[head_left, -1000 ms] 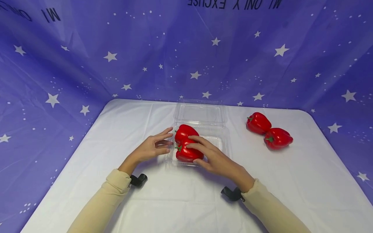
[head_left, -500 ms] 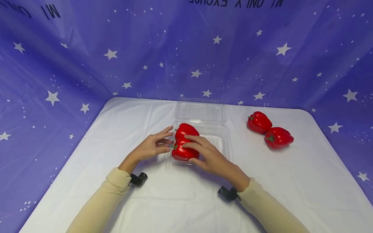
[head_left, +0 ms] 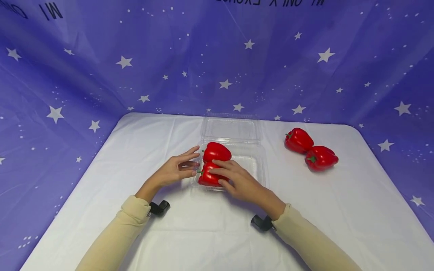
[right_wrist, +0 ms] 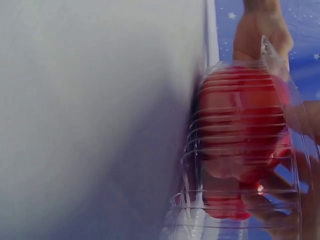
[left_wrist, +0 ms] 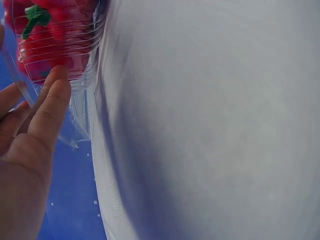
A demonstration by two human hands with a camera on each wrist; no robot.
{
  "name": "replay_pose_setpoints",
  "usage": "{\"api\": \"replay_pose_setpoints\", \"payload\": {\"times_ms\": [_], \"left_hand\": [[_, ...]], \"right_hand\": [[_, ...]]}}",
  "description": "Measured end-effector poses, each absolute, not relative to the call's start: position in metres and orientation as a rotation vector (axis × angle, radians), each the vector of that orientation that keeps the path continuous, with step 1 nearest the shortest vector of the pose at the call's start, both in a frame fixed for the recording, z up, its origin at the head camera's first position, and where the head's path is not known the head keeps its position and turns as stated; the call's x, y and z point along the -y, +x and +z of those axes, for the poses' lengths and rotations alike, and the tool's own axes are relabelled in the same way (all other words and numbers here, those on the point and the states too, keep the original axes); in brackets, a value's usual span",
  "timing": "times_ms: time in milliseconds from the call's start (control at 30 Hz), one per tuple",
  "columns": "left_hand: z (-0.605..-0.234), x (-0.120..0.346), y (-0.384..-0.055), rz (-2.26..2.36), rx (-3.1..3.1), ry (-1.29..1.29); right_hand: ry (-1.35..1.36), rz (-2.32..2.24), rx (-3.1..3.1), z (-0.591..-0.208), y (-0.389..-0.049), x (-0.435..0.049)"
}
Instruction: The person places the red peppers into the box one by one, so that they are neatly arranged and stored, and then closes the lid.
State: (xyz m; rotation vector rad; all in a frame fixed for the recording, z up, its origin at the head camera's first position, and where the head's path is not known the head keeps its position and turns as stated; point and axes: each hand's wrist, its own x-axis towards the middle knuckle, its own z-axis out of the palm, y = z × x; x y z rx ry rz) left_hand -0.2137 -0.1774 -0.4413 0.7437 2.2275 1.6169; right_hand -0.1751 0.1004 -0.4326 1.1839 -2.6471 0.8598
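Two red bell peppers lie at the left side of a clear plastic clamshell box (head_left: 249,186), whose lid (head_left: 232,129) is folded back. My right hand (head_left: 242,182) grips the near bell pepper (head_left: 207,178), fingers over its top and thumb at its front side. Behind it sits the far bell pepper (head_left: 217,151), its green stem to the left. My left hand (head_left: 173,171) is at the box's left wall with its fingers extended. In the left wrist view, its fingertips (left_wrist: 61,90) lie right at the ribbed wall. Through the box in the right wrist view, the near pepper appears blurred.
Two more red bell peppers, a rear one (head_left: 298,140) and a front one (head_left: 321,158), lie close together on the white tablecloth (head_left: 203,233) right of the box. A purple starry curtain (head_left: 190,56) hangs behind and beside the table.
The near pepper has shifted left inside the box under my right hand, its stem now nearer the left wall. My left hand has stayed beside that wall. The view has shifted slightly.
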Motion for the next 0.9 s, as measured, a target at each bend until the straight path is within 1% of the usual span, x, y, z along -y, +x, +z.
{"api": "replay_pose_setpoints", "payload": {"times_ms": [300,900], "left_hand": [[-0.4406,0.1772,-0.2135,1.621,-2.23,0.75],[-0.4411,0.1772,-0.214,1.641,-2.214,0.745]], "right_hand": [[1.249,0.785,2.629,-0.4335,-0.1768,-0.1011],[1.251,0.794,2.692,-0.4317,-0.1775,-0.1003]]}}
